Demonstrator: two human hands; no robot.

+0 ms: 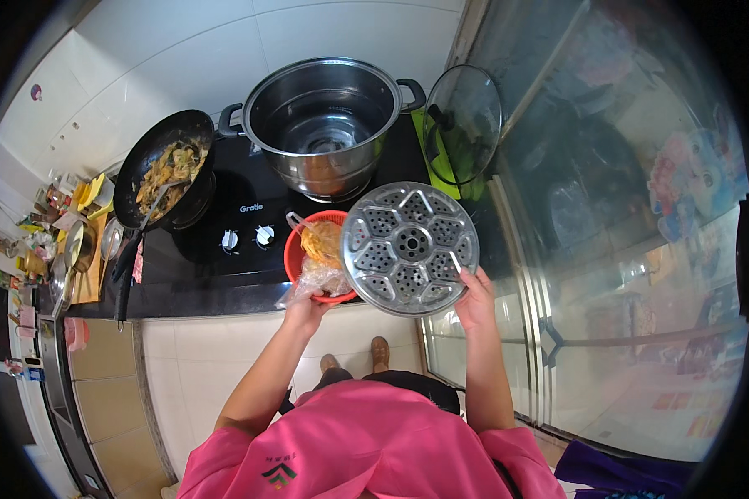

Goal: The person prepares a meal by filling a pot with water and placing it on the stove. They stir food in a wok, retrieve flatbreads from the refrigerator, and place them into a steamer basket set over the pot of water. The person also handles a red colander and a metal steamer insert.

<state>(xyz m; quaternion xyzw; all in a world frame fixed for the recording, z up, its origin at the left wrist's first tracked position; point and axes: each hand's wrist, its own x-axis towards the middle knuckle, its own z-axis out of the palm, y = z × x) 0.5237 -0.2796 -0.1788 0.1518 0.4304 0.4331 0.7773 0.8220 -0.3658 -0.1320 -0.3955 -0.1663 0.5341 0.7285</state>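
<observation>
My right hand (476, 299) grips the lower right rim of a round perforated metal steamer rack (410, 248). The front edge of a red plastic basket (292, 256) is in my left hand (308, 314). Yellowish food (322, 242) in a clear plastic bag (324, 277) lies in the basket, its right side partly hidden by the rack. Behind them, a large two-handled stainless steel pot (322, 163) stands uncovered on the black gas hob (243, 181).
A black wok (125, 187) with cooked food and a metal spatula (156, 201) sits left. The glass lid (468, 125) leans upright by a green board (435, 162) at the right, near glass sliding doors (599, 280). Jars and pans crowd the far left counter.
</observation>
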